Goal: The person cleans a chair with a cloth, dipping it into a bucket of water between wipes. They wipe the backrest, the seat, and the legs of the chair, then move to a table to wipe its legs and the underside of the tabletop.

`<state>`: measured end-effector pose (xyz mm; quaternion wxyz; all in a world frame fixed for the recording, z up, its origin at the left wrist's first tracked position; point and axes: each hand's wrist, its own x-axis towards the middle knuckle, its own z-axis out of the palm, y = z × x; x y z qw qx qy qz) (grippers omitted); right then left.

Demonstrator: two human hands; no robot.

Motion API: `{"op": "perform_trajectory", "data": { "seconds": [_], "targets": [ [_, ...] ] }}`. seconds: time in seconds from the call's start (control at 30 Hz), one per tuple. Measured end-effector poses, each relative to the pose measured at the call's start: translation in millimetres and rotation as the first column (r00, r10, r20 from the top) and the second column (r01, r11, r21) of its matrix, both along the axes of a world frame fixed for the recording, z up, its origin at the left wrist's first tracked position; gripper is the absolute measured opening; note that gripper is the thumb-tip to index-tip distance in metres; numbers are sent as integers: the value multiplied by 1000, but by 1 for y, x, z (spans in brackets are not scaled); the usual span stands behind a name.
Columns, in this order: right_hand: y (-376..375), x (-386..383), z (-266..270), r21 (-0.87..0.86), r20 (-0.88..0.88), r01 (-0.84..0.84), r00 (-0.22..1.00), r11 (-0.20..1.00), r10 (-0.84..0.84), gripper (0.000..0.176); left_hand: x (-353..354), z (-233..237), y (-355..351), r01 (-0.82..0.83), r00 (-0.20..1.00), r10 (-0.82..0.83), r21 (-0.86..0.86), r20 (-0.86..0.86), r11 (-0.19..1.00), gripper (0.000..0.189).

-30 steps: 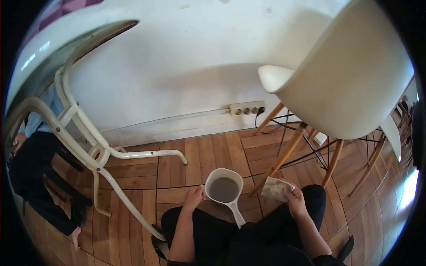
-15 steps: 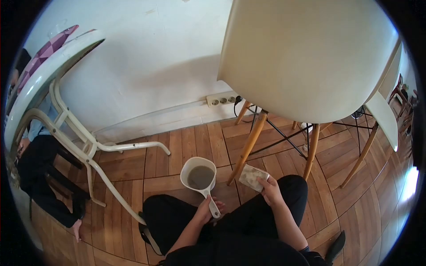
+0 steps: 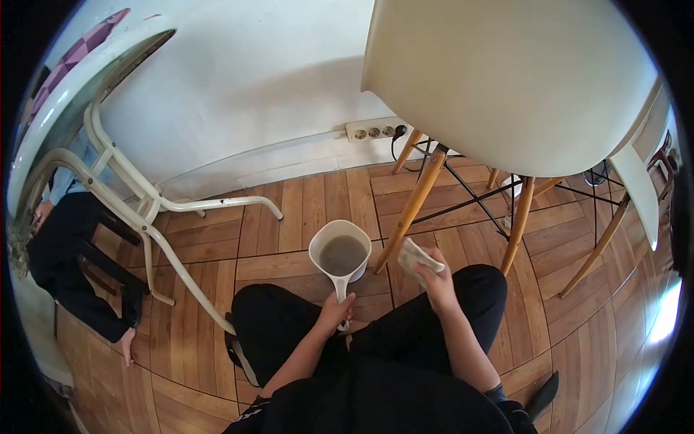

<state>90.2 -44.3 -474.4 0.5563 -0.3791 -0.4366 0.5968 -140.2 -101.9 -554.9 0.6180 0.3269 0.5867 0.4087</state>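
Far left, another person sits by the white table frame, as in the earlier views, with no part in what I am following. Next comes the left hand, and this is where the change is. A second ago it rested at the rim of the plastic water scoop. Half a second ago it had dropped back to the handle, and now its fingers are wrapped fully around the handle, close to my knees. The scoop itself sits over the wooden floor, between my legs and the wall, with its bowl level and the murky water still inside. I cannot tell whether it rests on the boards or is held just clear of them. I read the move from rim to handle as a switch from steadying the scoop to a grip that can carry or tip it. Just right of the bowl, the right hand has its fingers pinched shut on a pale cloth. It has brought the cloth in from further out, so that it is now right beside the chair leg and near the scoop's rim. Cloth and water are now closer together than in either earlier view. The white chair above them has not moved.
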Motion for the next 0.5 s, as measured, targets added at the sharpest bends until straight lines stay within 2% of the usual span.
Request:
{"op": "perform_trajectory", "data": {
  "seconds": [0.03, 0.07, 0.13, 0.17, 0.23, 0.27, 0.33, 0.37, 0.4, 0.47, 0.5],
  "targets": [
    [3, -11, 2, 147, 127, 5, 992, 989, -24, 16, 0, -1, 1, 28, 998, -27, 19, -49, 999, 24],
    [7, -23, 5, 147, 128, 8, 991, 989, -27, 16, 1, -6, 1, 32, 998, -31, 19, -48, 999, 24],
    [16, -52, 11, 317, 314, -37, 947, 948, -68, 18, 0, -18, 0, 88, 991, -83, 48, -102, 995, 29],
    [24, -66, 10, 318, 306, -34, 949, 948, -69, 18, 2, -19, -3, 88, 990, -83, 47, -111, 995, 29],
    [47, -91, -4, 577, 574, -215, 793, 788, -205, 28, 8, -16, -8, -44, 984, 80, 216, -158, 975, 45],
    [58, -98, -11, 580, 565, -207, 799, 788, -206, 28, 7, -7, -11, -40, 982, 78, 217, -170, 975, 45],
    [77, -113, -30, 531, 787, -504, 591, 681, -177, 37, 3, 12, -16, 10, 914, 106, 284, -392, 959, 54],
    [86, -120, -43, 268, 935, -588, 351, 763, -58, 37, -3, -4, -15, 22, 886, 170, 406, -431, 913, 55],
    [89, -122, -57, 278, 928, -586, 368, 761, -56, 37, -8, -20, -21, 25, 878, 174, 406, -446, 913, 55],
    [91, -127, -70, 58, 998, -704, 68, 707, -15, 33, -9, -18, -25, 28, 859, 236, 503, -454, 864, 54],
    [90, -131, -72, 36, 996, -694, 81, 719, 28, 31, -6, -14, -27, 36, 857, 244, 524, -453, 851, 51]
  ]
}}
